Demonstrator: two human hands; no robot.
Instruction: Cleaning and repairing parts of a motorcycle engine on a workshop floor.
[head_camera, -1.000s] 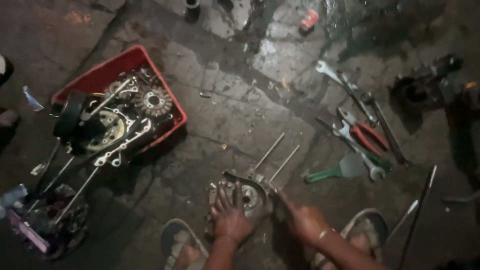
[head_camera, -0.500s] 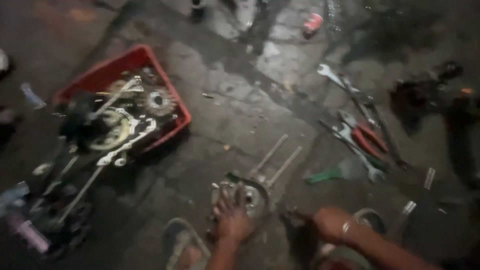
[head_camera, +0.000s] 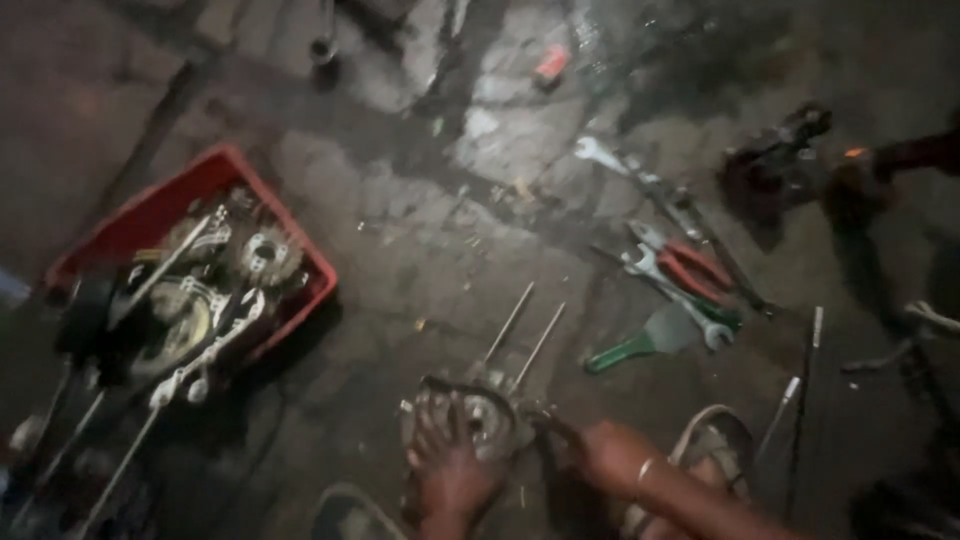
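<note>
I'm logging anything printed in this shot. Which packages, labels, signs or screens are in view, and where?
Small red and white packet or can: on the wet floor at the top, beyond the tools; too blurred to tell which.
No signs or screens show.

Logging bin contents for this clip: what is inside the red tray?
The red tray holds a toothed gear, a round metal ring part, and wrenches that hang over its rim. Whatever lies beneath them is covered.

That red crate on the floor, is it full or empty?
Full: the red crate is heaped with metal gears, and wrenches overhang its edge.
</note>
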